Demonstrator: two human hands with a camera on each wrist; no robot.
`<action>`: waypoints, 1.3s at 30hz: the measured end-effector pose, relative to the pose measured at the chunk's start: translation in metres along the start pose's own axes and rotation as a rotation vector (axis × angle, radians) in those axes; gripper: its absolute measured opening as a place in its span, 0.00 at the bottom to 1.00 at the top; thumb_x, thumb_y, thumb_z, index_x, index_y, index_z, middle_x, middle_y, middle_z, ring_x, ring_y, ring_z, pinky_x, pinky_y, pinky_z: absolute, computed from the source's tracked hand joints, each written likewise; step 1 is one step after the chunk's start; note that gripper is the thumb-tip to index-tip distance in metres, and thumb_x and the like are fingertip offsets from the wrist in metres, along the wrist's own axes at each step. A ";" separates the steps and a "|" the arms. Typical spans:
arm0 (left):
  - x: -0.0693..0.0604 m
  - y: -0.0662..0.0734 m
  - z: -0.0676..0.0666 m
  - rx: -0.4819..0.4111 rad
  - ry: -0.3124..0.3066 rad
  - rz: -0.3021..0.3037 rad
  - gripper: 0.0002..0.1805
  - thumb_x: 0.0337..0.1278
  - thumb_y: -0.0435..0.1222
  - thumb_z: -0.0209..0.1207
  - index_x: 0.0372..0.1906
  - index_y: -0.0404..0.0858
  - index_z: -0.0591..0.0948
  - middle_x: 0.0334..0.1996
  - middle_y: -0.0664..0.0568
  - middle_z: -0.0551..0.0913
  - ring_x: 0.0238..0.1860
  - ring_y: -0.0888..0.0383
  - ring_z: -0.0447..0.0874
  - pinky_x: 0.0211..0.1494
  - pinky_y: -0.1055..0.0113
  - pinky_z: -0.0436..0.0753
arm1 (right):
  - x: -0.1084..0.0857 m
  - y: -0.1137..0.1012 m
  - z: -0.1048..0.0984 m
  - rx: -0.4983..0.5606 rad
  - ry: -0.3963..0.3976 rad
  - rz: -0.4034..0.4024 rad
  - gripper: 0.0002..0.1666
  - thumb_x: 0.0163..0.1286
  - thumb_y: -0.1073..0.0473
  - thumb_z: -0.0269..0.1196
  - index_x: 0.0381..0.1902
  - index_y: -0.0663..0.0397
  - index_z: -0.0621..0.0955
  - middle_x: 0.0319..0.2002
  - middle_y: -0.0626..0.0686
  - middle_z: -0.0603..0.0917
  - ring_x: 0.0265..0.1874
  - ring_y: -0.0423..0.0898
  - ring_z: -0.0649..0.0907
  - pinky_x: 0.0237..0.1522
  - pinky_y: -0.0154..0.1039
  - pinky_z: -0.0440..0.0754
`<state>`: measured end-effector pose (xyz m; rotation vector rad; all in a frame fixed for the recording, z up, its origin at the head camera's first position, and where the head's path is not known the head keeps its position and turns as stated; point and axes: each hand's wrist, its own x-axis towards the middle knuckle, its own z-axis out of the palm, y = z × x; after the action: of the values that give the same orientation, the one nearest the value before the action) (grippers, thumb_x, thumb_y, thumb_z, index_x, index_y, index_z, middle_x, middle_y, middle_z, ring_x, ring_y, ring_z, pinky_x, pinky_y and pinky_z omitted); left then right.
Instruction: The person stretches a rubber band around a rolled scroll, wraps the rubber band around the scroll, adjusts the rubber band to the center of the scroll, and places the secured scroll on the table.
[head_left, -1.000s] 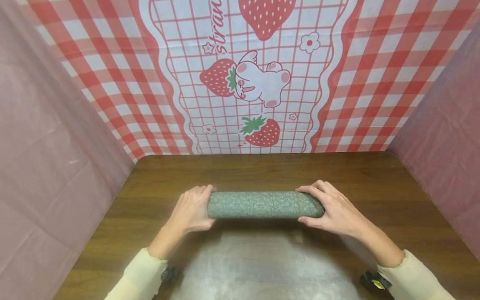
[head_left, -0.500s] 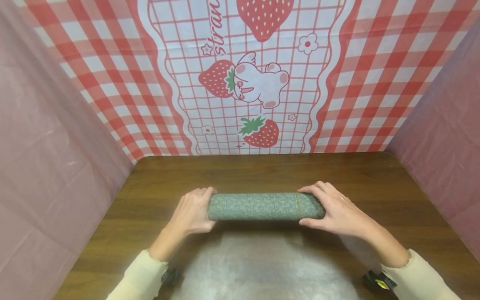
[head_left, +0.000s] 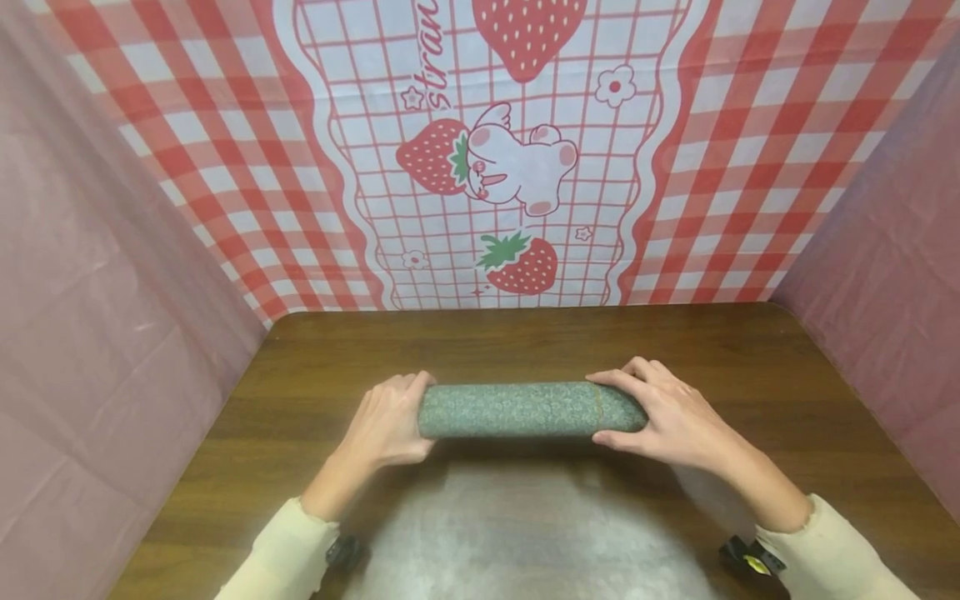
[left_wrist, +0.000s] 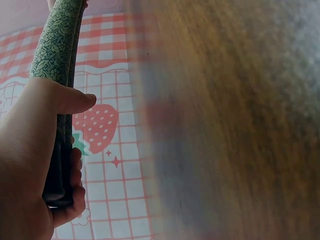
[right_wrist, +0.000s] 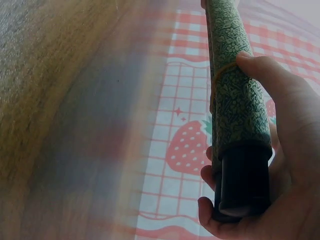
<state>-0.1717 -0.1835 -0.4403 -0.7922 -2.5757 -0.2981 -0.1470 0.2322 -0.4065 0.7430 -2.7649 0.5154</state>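
Observation:
A rolled-up scroll (head_left: 510,410) covered in green leaf-patterned cloth is held level, crosswise above the table. My left hand (head_left: 390,421) grips its left end, thumb on the near side. Around the right end curls my right hand (head_left: 667,417), fingers on the far side and thumb on the near side. In the right wrist view a black end knob (right_wrist: 245,180) sits inside the right palm, and a thin yellowish cord (right_wrist: 216,85) rings the roll near the thumb tip. The left wrist view shows another black end (left_wrist: 59,175) within the left hand's fingers.
Below lies a brown wood-grain table (head_left: 480,342) with a bright reflection near its front. A red-and-white checked strawberry cloth (head_left: 517,150) hangs at the back. Pink curtains (head_left: 97,333) stand on both sides. A dark device (head_left: 750,557) is at the right cuff.
Both hands keep their grip on the scroll. Over the last half second the scroll rises very slightly in the head view, and the right hand shifts a little left.

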 end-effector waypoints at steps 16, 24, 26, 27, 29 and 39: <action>0.000 0.001 0.000 0.021 -0.002 0.009 0.37 0.30 0.44 0.83 0.53 0.39 0.82 0.36 0.48 0.91 0.35 0.51 0.89 0.37 0.54 0.92 | 0.001 -0.002 0.001 0.022 -0.017 0.031 0.45 0.50 0.34 0.85 0.66 0.34 0.85 0.49 0.46 0.85 0.44 0.44 0.84 0.34 0.42 0.80; 0.001 0.002 0.000 0.027 0.000 0.011 0.36 0.31 0.44 0.83 0.52 0.39 0.82 0.36 0.48 0.91 0.35 0.51 0.89 0.38 0.53 0.93 | 0.003 -0.005 0.002 -0.040 -0.017 0.029 0.45 0.52 0.28 0.82 0.69 0.27 0.85 0.46 0.46 0.82 0.39 0.40 0.78 0.33 0.43 0.78; 0.002 0.003 0.000 0.026 -0.003 0.010 0.37 0.30 0.44 0.83 0.53 0.39 0.82 0.37 0.48 0.91 0.35 0.51 0.89 0.38 0.53 0.93 | 0.002 -0.006 0.002 -0.044 -0.019 0.030 0.46 0.53 0.29 0.82 0.70 0.27 0.85 0.46 0.46 0.82 0.39 0.40 0.78 0.33 0.43 0.77; 0.002 0.003 0.000 0.027 -0.006 0.010 0.37 0.31 0.44 0.83 0.53 0.39 0.82 0.37 0.48 0.91 0.35 0.51 0.89 0.38 0.53 0.93 | 0.001 -0.005 0.002 -0.044 -0.021 0.031 0.46 0.53 0.29 0.82 0.70 0.28 0.85 0.47 0.47 0.82 0.39 0.40 0.78 0.33 0.42 0.77; 0.002 0.003 -0.001 0.026 -0.009 0.007 0.37 0.30 0.45 0.83 0.53 0.39 0.82 0.37 0.48 0.91 0.36 0.50 0.89 0.38 0.53 0.93 | 0.000 -0.005 0.002 -0.036 -0.020 0.034 0.46 0.53 0.29 0.83 0.70 0.30 0.85 0.47 0.47 0.84 0.41 0.42 0.81 0.35 0.42 0.77; 0.002 -0.002 -0.006 0.007 0.014 0.000 0.37 0.28 0.44 0.83 0.52 0.39 0.83 0.37 0.47 0.92 0.36 0.48 0.91 0.39 0.50 0.93 | 0.001 0.000 0.001 -0.040 0.047 -0.031 0.44 0.53 0.36 0.84 0.68 0.35 0.85 0.51 0.46 0.89 0.46 0.48 0.90 0.47 0.53 0.82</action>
<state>-0.1723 -0.1857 -0.4338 -0.7845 -2.5625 -0.2929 -0.1480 0.2319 -0.4073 0.7534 -2.7075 0.4648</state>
